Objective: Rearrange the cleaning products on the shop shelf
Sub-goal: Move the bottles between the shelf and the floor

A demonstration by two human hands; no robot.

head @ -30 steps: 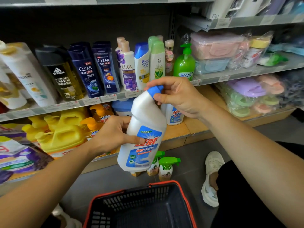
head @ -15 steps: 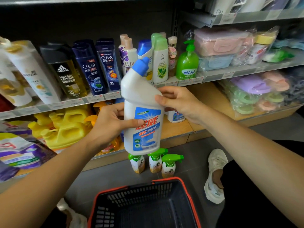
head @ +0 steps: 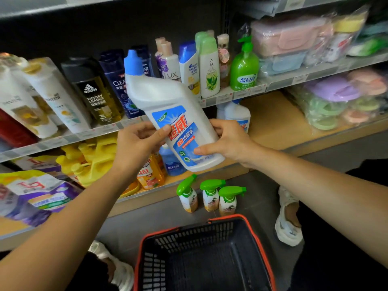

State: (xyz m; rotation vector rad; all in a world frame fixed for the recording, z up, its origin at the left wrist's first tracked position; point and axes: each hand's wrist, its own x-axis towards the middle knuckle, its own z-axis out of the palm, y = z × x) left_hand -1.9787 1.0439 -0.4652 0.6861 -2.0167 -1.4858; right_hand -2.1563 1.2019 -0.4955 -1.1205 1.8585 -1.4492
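Head: bottle, left hand, right hand

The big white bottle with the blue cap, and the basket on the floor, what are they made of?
The white bottle looks like matte, slightly cloudy plastic with a glossy printed label. Its blue cap seems smooth, harder plastic. The basket looks like dark moulded plastic, judging by its slotted walls; its orange-red rim could be plastic or coated metal.

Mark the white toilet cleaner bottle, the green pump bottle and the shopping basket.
white toilet cleaner bottle [head: 168, 97]: head view, bare white shoulder.
green pump bottle [head: 245, 79]: head view, blue label.
shopping basket [head: 195, 234]: head view, back mesh wall.
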